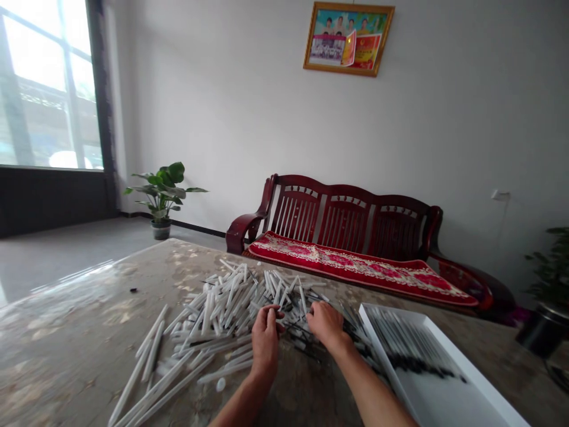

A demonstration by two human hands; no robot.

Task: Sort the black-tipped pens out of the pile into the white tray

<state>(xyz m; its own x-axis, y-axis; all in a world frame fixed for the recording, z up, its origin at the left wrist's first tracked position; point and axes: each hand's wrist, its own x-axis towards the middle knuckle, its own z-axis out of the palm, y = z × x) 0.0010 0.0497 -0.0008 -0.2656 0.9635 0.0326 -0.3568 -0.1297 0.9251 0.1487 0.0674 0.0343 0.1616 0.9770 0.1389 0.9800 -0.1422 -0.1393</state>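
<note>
A big heap of white pen barrels (222, 308) lies across the marbled table (75, 332), mixed with thin dark refills (306, 347). My left hand (265, 341) rests at the near side of the heap, fingers curled and pinched around a thin piece that I cannot make out. My right hand (326, 323) lies beside it on the dark refills, fingers bent down into the pile; what it holds, if anything, is hidden.
A white tray (448, 403) with several dark pens in a row sits at the right of the table. A small white cap (221, 384) lies near my left wrist. Beyond the table stand a red wooden bench (351, 237) and a potted plant (162, 196).
</note>
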